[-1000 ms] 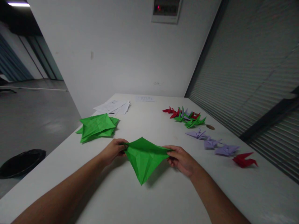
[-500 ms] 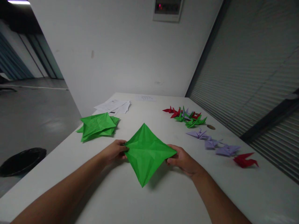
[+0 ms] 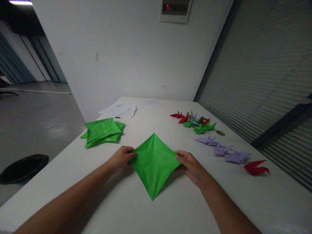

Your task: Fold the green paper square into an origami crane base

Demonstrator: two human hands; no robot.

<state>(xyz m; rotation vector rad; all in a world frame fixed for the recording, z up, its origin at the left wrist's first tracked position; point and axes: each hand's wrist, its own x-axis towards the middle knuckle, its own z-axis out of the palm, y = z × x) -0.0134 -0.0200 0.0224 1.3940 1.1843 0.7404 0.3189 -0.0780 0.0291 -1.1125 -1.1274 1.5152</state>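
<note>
A creased square of green origami paper (image 3: 154, 165) is held cornerwise over the white table (image 3: 117, 208), one point toward me and one away. My left hand (image 3: 123, 157) pinches its left corner, thumb on top. At the right corner my right hand (image 3: 188, 162) does the same, its other fingers partly hidden under the sheet. The paper's near tip hangs low, close to the tabletop; whether it touches I cannot tell. Beyond my left hand lies a stack of creased green sheets (image 3: 103, 131).
Folded cranes in red, green and purple (image 3: 197, 122) are heaped at the back right. Several purple cranes (image 3: 220, 149) and a red crane (image 3: 257, 168) line the right side. Printed papers (image 3: 118, 111) lie at the back left. A black bin (image 3: 23, 167) stands left of the table.
The green sheet has come slightly down and toward me, its face turned differently. My right thumb now lies over the right corner. Both hands keep their grip.
</note>
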